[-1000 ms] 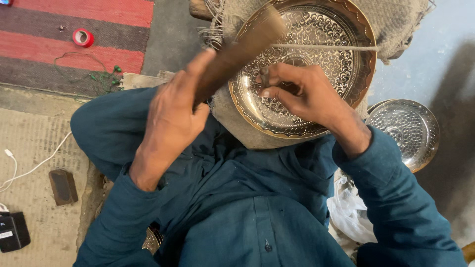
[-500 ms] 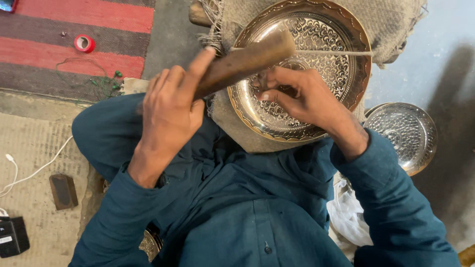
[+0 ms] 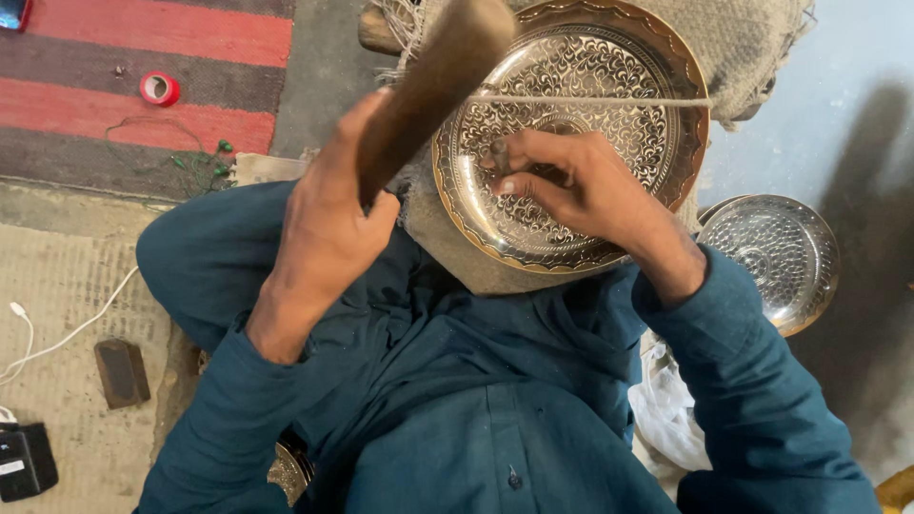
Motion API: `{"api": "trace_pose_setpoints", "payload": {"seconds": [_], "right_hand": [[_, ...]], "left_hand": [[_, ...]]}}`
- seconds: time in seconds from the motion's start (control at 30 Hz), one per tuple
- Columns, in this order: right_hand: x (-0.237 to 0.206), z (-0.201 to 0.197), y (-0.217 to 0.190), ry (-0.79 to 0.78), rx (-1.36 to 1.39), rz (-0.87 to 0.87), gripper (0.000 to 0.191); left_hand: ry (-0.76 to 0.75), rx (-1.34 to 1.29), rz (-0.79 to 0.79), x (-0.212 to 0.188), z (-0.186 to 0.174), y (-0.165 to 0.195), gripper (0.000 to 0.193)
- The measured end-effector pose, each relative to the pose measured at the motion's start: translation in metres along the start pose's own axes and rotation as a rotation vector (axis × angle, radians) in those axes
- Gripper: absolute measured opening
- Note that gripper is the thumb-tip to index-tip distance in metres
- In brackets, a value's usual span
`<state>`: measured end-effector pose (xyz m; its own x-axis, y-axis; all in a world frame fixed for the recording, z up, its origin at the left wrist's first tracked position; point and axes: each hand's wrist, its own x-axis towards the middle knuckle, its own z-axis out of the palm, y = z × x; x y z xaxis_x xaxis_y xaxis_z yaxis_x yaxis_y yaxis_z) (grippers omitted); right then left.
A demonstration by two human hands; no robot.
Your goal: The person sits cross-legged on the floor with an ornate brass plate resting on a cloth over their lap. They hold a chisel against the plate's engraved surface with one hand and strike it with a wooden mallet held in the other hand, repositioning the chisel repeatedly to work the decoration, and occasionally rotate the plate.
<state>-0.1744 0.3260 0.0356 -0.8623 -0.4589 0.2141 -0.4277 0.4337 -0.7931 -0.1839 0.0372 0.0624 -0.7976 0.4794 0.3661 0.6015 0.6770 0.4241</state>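
Nearest: teal shirt (image 3: 457, 409) w/ buttoned front, both sleeves running up into frame. White plastic bag (image 3: 666, 411) tucked by rt sleeve.

Step in hand, by the look of it: chasing/engraving work on the brass plate (image 3: 624, 59), caught mid-stroke w/ striker raised. Plate sits in the lap, tilted toward the body, on burlap cloth (image 3: 752, 38); thin cord (image 3: 628, 100) stretched across its upper part.

Left hand (image 3: 324, 228): fingers wrapped fully shut round the dark wooden mallet (image 3: 433, 81), thumb along the shaft. Mallet up and angled over the plate's left rim, clear of the metal, blurred at the top.

Right hand (image 3: 586, 190): resting on the plate centre, fingers curled in, tips pinching a small punch (image 3: 499, 155). Punch roughly upright, lower end on the patterned surface; exact contact pt hidden by fingers.

Next move, as judged: needs the mallet face brought square onto the punch head, well apart from it now. Calls for rt fingers kept low and steady so punch doesn't skid across the pattern, and knuckles kept out of the mallet's path.

Further out: second engraved silver-coloured plate (image 3: 776, 252) on the floor to the rt. On the left: dark block (image 3: 121, 371), black box (image 3: 24, 462), white cable (image 3: 67, 333). Farthest: striped red rug (image 3: 190, 38) w/ red tape roll (image 3: 159, 88).
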Motion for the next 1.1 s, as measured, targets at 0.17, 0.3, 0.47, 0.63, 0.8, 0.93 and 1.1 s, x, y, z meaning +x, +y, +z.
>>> {"api": "trace_pose_setpoints", "payload": {"seconds": [0.17, 0.3, 0.47, 0.63, 0.8, 0.93, 1.1], "right_hand": [[0.0002, -0.0001, -0.0017, 0.053, -0.022, -0.148, 0.009], [0.0020, -0.0002, -0.0052, -0.005, -0.008, 0.085, 0.012], [0.0023, 0.0001, -0.0066, 0.021, 0.023, 0.057, 0.014], [0.0018, -0.0002, -0.0039, 0.010, 0.022, 0.015, 0.012], [0.0022, 0.0003, -0.0012, -0.009, 0.054, 0.014, 0.018], [0.0042, 0.0011, 0.0011, -0.024, 0.067, -0.012, 0.016], [0.0018, 0.0009, 0.0002, -0.017, 0.016, 0.013, 0.015]], "left_hand": [[0.012, -0.005, 0.014, 0.0003, 0.0005, -0.0010, 0.084], [0.007, -0.026, -0.002, -0.0008, 0.0000, -0.0008, 0.083], [-0.013, 0.034, 0.018, -0.0003, -0.0010, -0.0017, 0.082], [-0.032, 0.181, 0.048, -0.0012, -0.0029, -0.0008, 0.083], [-0.027, 0.086, 0.012, -0.0012, -0.0047, -0.0017, 0.083], [0.055, -0.210, 0.027, -0.0016, -0.0056, -0.0033, 0.082], [0.035, -0.040, 0.019, -0.0053, -0.0065, -0.0026, 0.083]]}}
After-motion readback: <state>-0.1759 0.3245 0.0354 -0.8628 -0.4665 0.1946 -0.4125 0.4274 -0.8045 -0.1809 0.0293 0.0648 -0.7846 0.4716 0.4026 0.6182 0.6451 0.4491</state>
